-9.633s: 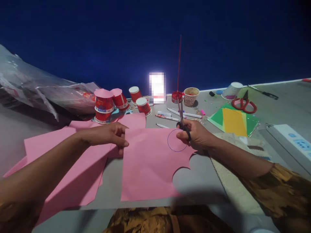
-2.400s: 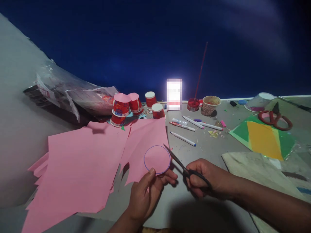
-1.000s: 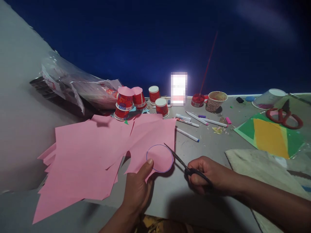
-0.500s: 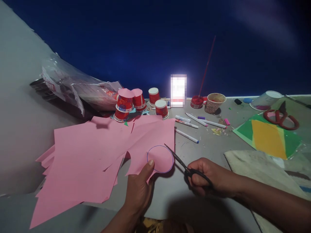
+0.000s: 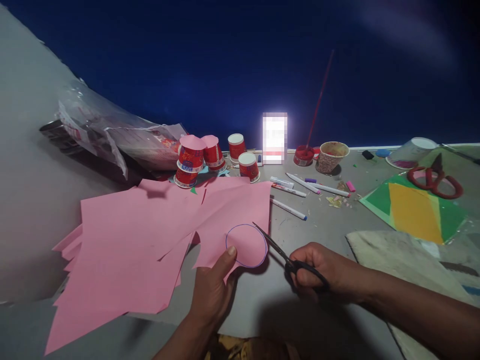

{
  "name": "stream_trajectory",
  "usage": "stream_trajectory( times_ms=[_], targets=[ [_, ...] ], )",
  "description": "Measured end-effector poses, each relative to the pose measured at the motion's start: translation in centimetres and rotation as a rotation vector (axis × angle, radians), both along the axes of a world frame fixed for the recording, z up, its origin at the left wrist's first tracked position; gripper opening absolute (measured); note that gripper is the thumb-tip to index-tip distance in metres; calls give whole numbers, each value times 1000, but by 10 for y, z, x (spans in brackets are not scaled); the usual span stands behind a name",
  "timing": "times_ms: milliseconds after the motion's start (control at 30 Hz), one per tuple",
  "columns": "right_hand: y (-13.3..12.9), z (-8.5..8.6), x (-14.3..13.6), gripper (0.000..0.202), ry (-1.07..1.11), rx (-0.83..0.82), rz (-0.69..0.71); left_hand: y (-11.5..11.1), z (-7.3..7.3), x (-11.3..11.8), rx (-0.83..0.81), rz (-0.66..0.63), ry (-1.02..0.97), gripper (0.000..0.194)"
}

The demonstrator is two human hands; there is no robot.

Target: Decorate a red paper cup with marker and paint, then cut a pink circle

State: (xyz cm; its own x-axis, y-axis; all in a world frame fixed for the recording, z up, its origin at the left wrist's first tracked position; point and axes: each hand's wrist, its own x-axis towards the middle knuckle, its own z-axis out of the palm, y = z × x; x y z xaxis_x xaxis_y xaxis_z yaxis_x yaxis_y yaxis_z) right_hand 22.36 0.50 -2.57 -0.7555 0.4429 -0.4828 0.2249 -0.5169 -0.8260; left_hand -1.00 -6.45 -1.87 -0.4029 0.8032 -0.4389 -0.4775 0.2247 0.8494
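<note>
A sheet of pink paper (image 5: 247, 205) with a blue circle drawn on it is pinched in my left hand (image 5: 213, 285), the thumb pressing at the circle's lower left. My right hand (image 5: 318, 272) is closed round the dark handles of a pair of scissors (image 5: 277, 250). Their blades lie across the paper at the circle's upper right edge and look nearly closed; the lower blade is hidden. More pink paper (image 5: 127, 245) is spread in a pile to the left, partly under the held sheet.
Red paper cups (image 5: 189, 162), some with pink tops, stand behind the paper. Markers (image 5: 288, 209) lie in the middle. Farther right are a patterned cup (image 5: 332, 156), a red paint jar (image 5: 303, 156), red-handled scissors (image 5: 435, 180) on green and yellow sheets, and a pale cloth (image 5: 405, 270).
Almost nothing differs. The view has shifted very slightly; both hands, the paper and the scissors keep nearly the same places.
</note>
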Motion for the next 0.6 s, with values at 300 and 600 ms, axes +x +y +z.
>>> stream_trajectory(
  times_ms=[300, 600],
  targets=[
    [0, -2, 0, 68, 13, -37, 19, 3, 7, -10, 33, -124, 68, 32],
    [-1, 1, 1, 63, 25, -40, 50, 4, 11, -12, 93, -220, 144, 35]
  ],
)
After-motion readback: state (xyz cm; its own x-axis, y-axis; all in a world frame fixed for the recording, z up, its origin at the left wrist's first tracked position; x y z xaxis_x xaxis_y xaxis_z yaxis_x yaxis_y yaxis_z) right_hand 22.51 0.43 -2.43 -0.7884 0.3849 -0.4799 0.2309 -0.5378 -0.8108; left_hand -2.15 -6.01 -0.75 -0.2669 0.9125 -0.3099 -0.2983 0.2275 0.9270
